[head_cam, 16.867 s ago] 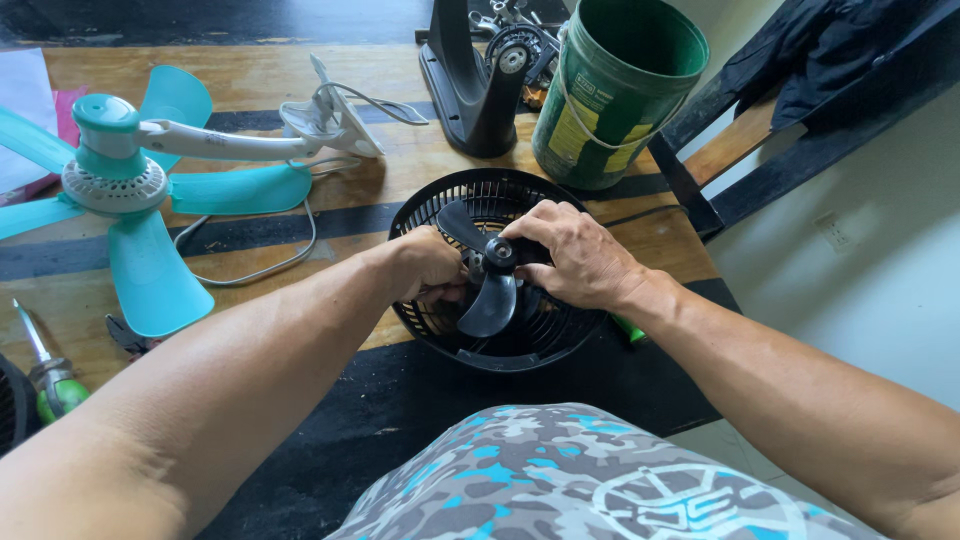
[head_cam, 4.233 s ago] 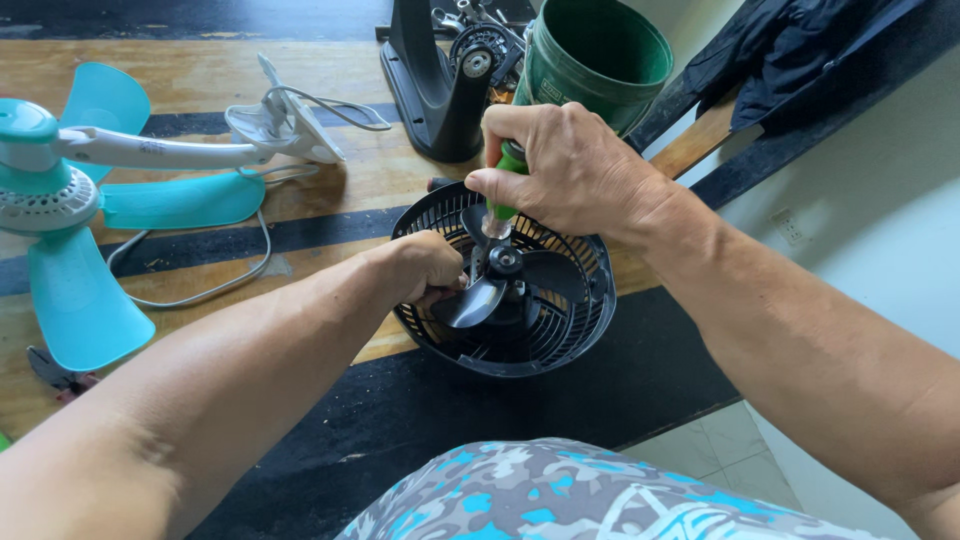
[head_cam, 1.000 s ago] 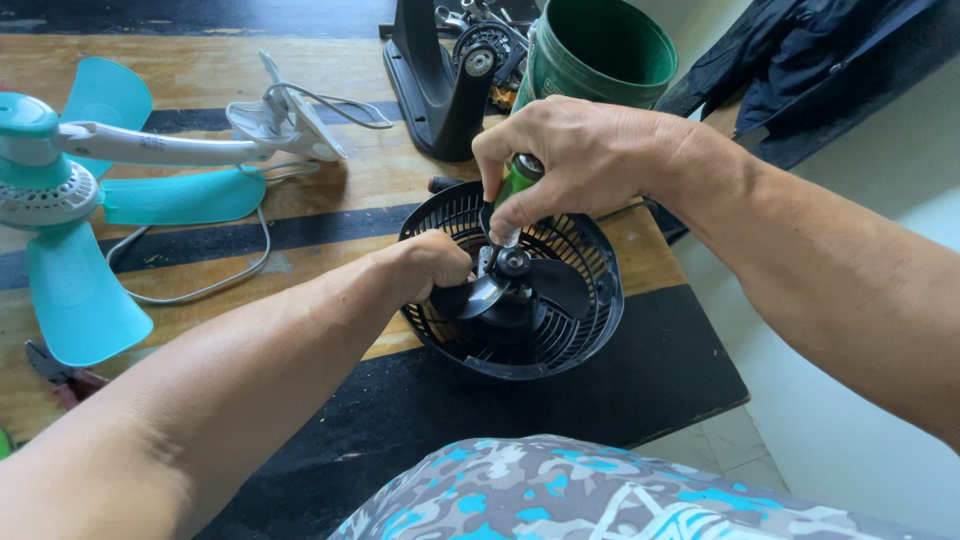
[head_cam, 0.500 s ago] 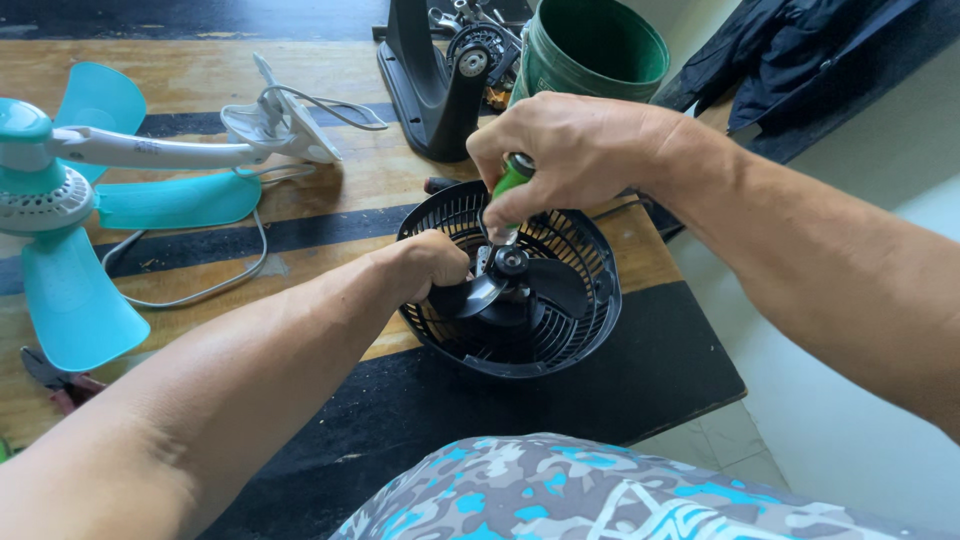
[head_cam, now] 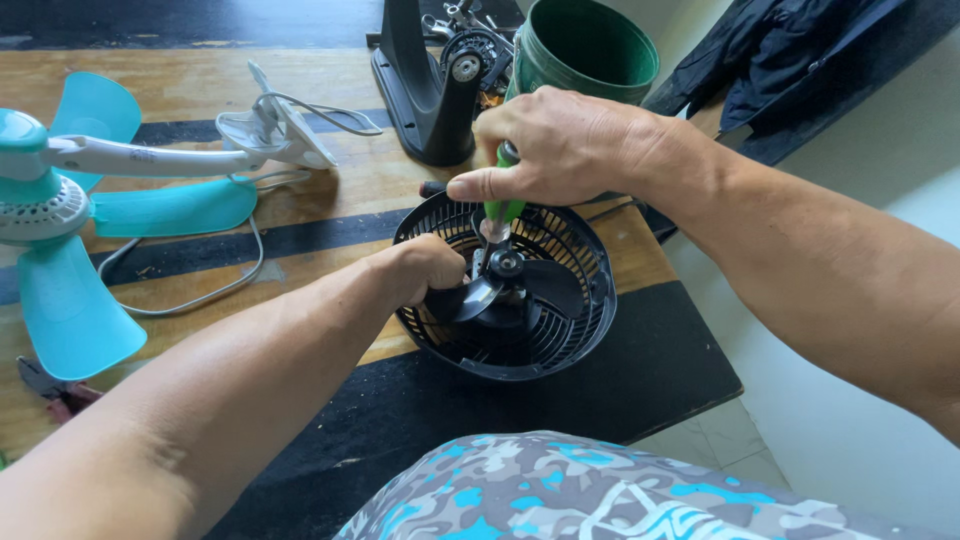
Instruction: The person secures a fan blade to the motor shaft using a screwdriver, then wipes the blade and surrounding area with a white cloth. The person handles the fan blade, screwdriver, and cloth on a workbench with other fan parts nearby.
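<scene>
A small black fan (head_cam: pixel 560 330) lies face up on the wooden table, its round grille open and dark blades showing. My left hand (head_cam: pixel 425 270) reaches inside the grille and grips a fan blade (head_cam: pixel 470 300). My right hand (head_cam: pixel 565 145) is closed around a green-handled screwdriver (head_cam: pixel 503 205), held upright with its tip on the fan's hub (head_cam: pixel 505 263).
A teal fan (head_cam: pixel 70 240) with a white arm and cord lies at the left. A black stand (head_cam: pixel 425 85) and a green bucket (head_cam: pixel 585 50) sit behind the black fan. Pliers (head_cam: pixel 50 385) rest near the left edge. The table's right edge drops to the floor.
My right hand has shifted slightly on the screwdriver over the hub. The left hand keeps its hold on the blade.
</scene>
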